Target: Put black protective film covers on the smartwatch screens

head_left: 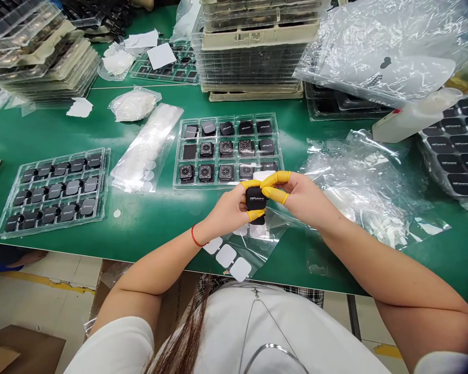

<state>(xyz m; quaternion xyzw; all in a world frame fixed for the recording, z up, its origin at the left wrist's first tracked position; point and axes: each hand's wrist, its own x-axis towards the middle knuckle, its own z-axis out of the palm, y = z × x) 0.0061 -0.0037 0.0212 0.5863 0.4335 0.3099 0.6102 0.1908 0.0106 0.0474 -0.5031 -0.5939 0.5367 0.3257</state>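
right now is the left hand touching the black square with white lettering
Touching: the head view shows the left hand gripping the black square by its edges.

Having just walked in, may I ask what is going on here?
A person holds a small black square piece in the left hand, with the right hand at its edge. White rounded squares lie on clear film nearby. Beyond is a clear tray holding watch-like pieces; another filled tray is further left.

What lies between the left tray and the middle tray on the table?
In the head view, flat plastic film lies between the left tray and the middle tray; farther back sits a crumpled plastic bag.
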